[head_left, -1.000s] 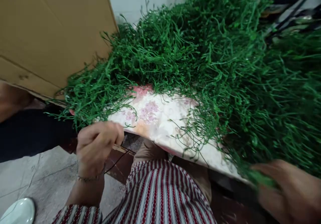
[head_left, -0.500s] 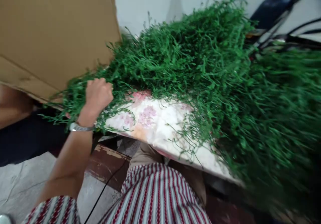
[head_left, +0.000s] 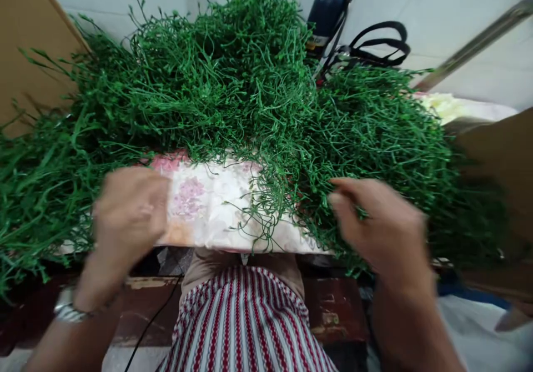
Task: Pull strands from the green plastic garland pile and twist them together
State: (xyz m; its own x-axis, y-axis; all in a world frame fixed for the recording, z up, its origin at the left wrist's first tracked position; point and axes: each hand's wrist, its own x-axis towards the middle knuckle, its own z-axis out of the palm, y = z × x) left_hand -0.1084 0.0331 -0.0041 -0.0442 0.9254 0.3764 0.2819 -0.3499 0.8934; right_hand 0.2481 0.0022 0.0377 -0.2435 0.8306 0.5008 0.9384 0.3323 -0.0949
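Note:
A large heap of thin green plant stems (head_left: pixel 250 89) with small bud-like tips covers much of a flower-patterned surface (head_left: pixel 216 205). My left hand (head_left: pixel 131 216), smeared by motion, is curled into a fist above the left part of this surface, beside the stems. No stem shows sticking out of it. At the right, my right hand (head_left: pixel 378 222) hovers over the near edge of the heap, thumb and forefinger slightly apart with a small gap between them. Nothing shows in its grasp, though its other fingers are hidden. Loose stems (head_left: pixel 266 211) trail across the cloth between the hands.
Cardboard (head_left: pixel 37 44) stands at the left, and a brown box (head_left: pixel 499 161) at the right. A dark bottle (head_left: pixel 327 16) and a black strap (head_left: pixel 383 41) are behind the heap near the white tiled wall (head_left: pixel 437 5). A black cable (head_left: pixel 154 322) runs below the surface.
The view has swung to the right. My left hand has left the stems at the far left and come closer to me. My right hand has come into view at the right.

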